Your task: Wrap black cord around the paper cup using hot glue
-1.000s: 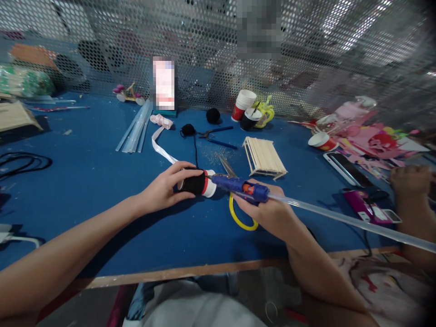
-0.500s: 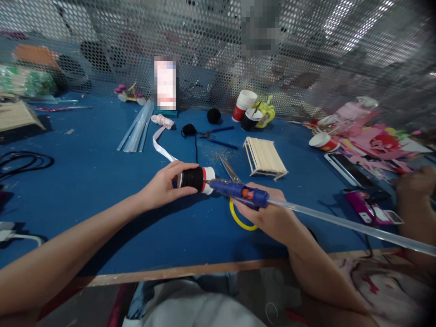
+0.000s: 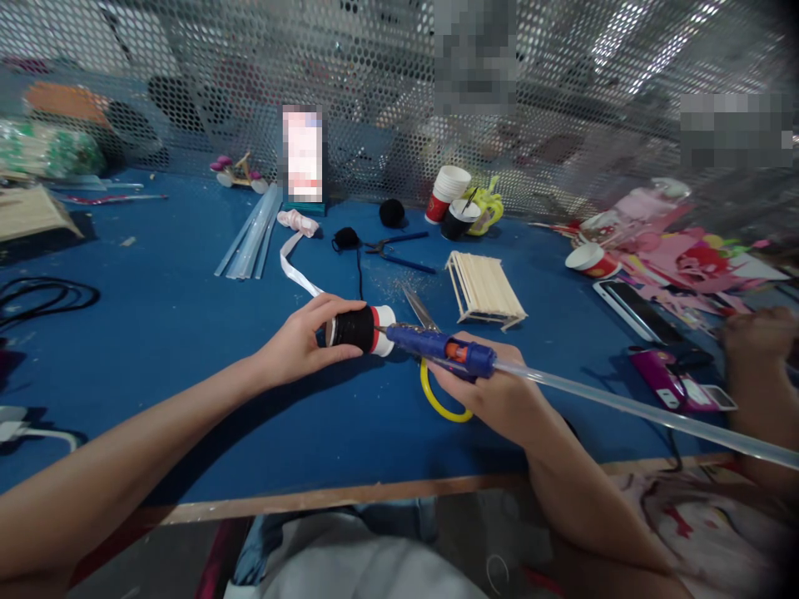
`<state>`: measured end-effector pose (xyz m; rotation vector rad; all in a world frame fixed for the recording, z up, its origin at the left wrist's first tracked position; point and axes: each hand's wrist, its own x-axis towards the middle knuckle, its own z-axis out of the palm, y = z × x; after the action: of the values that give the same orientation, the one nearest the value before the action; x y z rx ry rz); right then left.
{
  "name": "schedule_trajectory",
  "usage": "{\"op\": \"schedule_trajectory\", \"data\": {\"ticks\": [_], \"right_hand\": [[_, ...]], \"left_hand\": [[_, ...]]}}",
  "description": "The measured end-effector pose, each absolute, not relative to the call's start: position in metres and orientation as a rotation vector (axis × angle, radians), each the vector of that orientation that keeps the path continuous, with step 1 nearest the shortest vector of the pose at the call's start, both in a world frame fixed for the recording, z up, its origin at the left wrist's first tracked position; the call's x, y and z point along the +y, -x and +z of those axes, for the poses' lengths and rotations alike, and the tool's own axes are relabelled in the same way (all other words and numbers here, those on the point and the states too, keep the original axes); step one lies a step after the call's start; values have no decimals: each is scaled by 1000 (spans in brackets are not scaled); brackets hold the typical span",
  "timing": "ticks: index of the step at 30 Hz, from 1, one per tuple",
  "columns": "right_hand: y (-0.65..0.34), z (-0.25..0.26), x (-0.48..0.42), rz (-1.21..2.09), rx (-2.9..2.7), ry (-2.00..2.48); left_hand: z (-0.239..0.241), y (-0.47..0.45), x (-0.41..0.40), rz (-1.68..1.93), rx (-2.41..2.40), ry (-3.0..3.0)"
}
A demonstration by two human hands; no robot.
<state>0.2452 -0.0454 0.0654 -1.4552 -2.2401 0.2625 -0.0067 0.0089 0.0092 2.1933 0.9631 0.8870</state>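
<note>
My left hand (image 3: 305,337) grips a paper cup (image 3: 354,329) lying on its side, wound with black yarn, a red band and white part showing at its right end. A blue glue gun (image 3: 437,348) is in my right hand (image 3: 499,387), its nozzle at the red band beside the yarn. From its back end a long clear glue stick (image 3: 624,412) sticks out to the right. Yellow-handled scissors (image 3: 429,389) lie partly hidden under the gun and my right hand. A black strand runs from the cup to a small black yarn ball (image 3: 345,239).
Pliers (image 3: 399,249), a small wooden-stick table (image 3: 487,287), white ribbon (image 3: 293,258) and several glue sticks (image 3: 253,237) lie beyond my hands. Stacked cups (image 3: 446,191) stand near the mesh panel (image 3: 374,75). Another person's hand (image 3: 758,333) rests at the right, near phones.
The glue gun has shifted very slightly right, its nozzle still by the red band. Both hands keep their grips. The other person's hand at the right has moved slightly.
</note>
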Motion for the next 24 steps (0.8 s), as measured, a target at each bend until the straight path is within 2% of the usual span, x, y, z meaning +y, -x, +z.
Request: {"op": "schedule_trajectory", "data": {"ticks": [10, 24], "right_hand": [[-245, 60, -39, 238, -2149, 1415], [-251, 56, -27, 475, -2091, 1481]], "left_hand": [[11, 5, 5, 864, 864, -2403], [6, 6, 4, 819, 753, -2611]]}}
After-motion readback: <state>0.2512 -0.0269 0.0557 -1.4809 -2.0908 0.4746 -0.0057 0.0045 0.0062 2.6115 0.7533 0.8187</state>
